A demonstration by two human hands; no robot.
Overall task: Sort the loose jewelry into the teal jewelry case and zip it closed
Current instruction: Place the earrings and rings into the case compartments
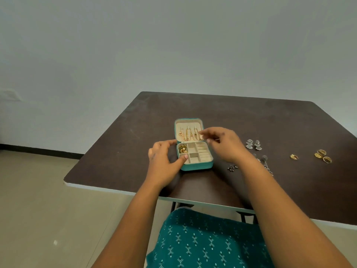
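Here the dark bench (251, 120) carries everything, and the teal jewelry case (193, 167) lies open near its middle, lid flat on the far side so both halves face the person. The left hand (164, 159) rests against the case's left side, forefinger along the hinge line and thumb lying on the near-left rim; its loosely curved fingers look meant to steady the light case while the other hand works. The right hand (224, 144) hovers over the case's right edge, its fingers (202, 135) loosely bent toward the gold chains (188, 135) hanging in the lid, probably settling them; whether it pinches anything cannot be told. A gold piece (182, 148) already fills the far-left compartment. The rest waits loose on the right, grouped by kind, likely for easy sorting: silver earrings (253, 145), a long silver piece (267, 165) partly hidden by the forearm, gold rings (322, 155), a single gold ring (294, 156), and tiny dark studs (232, 168) nearest.
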